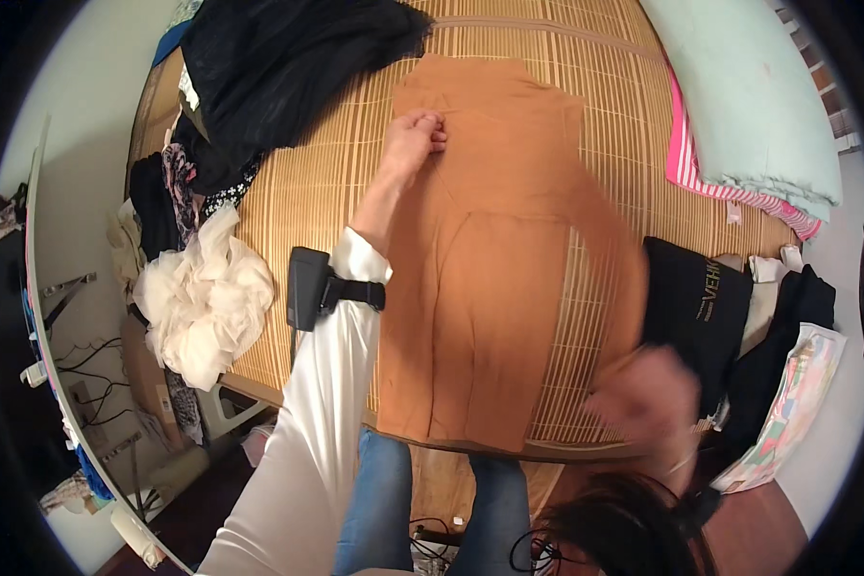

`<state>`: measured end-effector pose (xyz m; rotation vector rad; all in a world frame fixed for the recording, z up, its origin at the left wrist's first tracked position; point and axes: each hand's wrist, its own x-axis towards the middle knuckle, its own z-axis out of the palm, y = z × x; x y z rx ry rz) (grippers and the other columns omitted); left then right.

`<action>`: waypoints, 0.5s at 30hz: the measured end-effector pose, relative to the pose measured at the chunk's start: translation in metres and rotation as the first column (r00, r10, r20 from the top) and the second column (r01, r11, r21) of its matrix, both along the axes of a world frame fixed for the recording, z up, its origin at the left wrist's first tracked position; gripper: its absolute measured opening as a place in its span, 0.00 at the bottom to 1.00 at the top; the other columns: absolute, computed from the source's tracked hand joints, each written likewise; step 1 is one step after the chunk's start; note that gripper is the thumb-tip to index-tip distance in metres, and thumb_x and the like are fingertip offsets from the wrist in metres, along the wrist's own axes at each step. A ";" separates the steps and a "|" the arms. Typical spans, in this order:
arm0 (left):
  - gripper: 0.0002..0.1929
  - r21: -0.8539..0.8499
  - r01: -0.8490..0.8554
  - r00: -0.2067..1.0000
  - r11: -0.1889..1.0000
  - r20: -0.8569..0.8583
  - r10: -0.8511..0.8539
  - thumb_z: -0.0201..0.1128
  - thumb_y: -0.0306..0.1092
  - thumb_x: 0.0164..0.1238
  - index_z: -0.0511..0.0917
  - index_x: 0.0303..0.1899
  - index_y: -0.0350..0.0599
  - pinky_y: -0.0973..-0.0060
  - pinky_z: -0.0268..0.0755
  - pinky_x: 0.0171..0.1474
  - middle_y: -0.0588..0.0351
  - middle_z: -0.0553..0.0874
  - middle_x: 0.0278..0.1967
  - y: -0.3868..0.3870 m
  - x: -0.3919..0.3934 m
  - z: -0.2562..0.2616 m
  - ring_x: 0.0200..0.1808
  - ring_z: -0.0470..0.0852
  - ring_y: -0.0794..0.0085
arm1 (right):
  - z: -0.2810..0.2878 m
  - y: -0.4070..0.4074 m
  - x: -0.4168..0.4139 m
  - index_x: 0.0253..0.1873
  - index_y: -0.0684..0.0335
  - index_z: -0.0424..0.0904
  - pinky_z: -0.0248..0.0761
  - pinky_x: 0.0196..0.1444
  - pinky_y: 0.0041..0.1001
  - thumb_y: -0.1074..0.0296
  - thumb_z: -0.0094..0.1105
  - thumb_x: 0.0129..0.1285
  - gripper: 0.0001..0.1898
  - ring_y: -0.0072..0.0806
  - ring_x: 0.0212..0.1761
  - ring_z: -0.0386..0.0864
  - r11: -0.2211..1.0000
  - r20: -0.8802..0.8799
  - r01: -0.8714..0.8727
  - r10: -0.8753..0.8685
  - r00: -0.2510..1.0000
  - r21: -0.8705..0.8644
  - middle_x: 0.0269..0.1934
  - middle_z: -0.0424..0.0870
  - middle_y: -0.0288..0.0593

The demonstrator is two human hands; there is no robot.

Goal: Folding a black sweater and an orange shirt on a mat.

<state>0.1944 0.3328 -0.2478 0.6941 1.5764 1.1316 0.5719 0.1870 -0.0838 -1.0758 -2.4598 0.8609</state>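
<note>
An orange-brown long-sleeved garment [504, 165] lies spread on a bamboo slat mat [317, 187], its collar end away from me. My left hand [417, 140] rests on its upper left part, fingers curled at the fabric; whether they pinch it is unclear. One sleeve lies down along the body of the garment. The other sleeve, at the right, is blurred and stretches down to my right hand [648, 396], which is blurred too and holds its cuff end near the mat's front edge. A black device is strapped on my left forearm.
Black sheer fabric [281, 65] and cream tulle [201, 302] lie at the left. A pale green quilt [756, 93] is at the upper right, above pink striped cloth [684, 151]. Folded black garments [691, 309] and a patterned cloth [785, 417] lie at the right.
</note>
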 end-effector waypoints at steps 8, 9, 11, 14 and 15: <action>0.21 0.065 -0.049 0.986 0.997 -0.154 0.059 0.58 0.45 0.74 0.77 0.54 0.33 0.73 0.75 0.51 0.53 0.84 0.47 0.028 -0.019 -0.004 0.46 0.82 0.71 | -0.069 -0.142 -0.082 0.37 0.58 0.78 0.71 0.49 0.34 0.66 0.58 0.53 0.07 0.35 0.45 0.77 0.923 0.103 -0.294 0.327 0.939 -0.249 0.38 0.76 0.40; 0.22 -0.053 0.024 0.982 0.998 -0.188 -0.033 0.59 0.43 0.74 0.77 0.57 0.33 0.71 0.75 0.54 0.51 0.84 0.50 0.034 -0.023 -0.007 0.49 0.82 0.70 | -0.069 -0.146 -0.082 0.37 0.58 0.78 0.71 0.50 0.35 0.66 0.58 0.52 0.07 0.36 0.47 0.76 0.930 0.110 -0.281 0.313 0.943 -0.236 0.42 0.76 0.42; 0.16 -0.108 0.057 0.931 0.993 -0.353 -0.091 0.60 0.36 0.72 0.78 0.54 0.35 0.72 0.76 0.51 0.52 0.85 0.47 0.043 -0.028 -0.016 0.46 0.82 0.71 | -0.062 -0.152 -0.082 0.37 0.59 0.79 0.71 0.52 0.37 0.66 0.58 0.52 0.08 0.38 0.52 0.74 0.940 0.120 -0.258 0.289 0.950 -0.221 0.50 0.76 0.45; 0.08 -0.040 -0.050 0.955 0.998 -0.293 0.036 0.62 0.31 0.66 0.80 0.41 0.37 0.73 0.73 0.41 0.57 0.83 0.36 0.039 -0.038 -0.033 0.37 0.79 0.75 | -0.041 -0.161 -0.091 0.38 0.60 0.78 0.70 0.57 0.39 0.65 0.59 0.51 0.10 0.40 0.57 0.72 0.906 0.013 -0.285 0.304 0.953 -0.313 0.59 0.72 0.47; 0.05 0.019 -0.113 0.970 0.993 -0.214 0.114 0.63 0.30 0.64 0.81 0.36 0.38 0.73 0.72 0.36 0.59 0.82 0.31 0.040 -0.040 -0.038 0.33 0.77 0.77 | -0.036 -0.165 -0.096 0.39 0.60 0.78 0.69 0.59 0.40 0.65 0.59 0.51 0.10 0.40 0.58 0.72 0.897 -0.028 -0.312 0.320 0.947 -0.313 0.60 0.72 0.48</action>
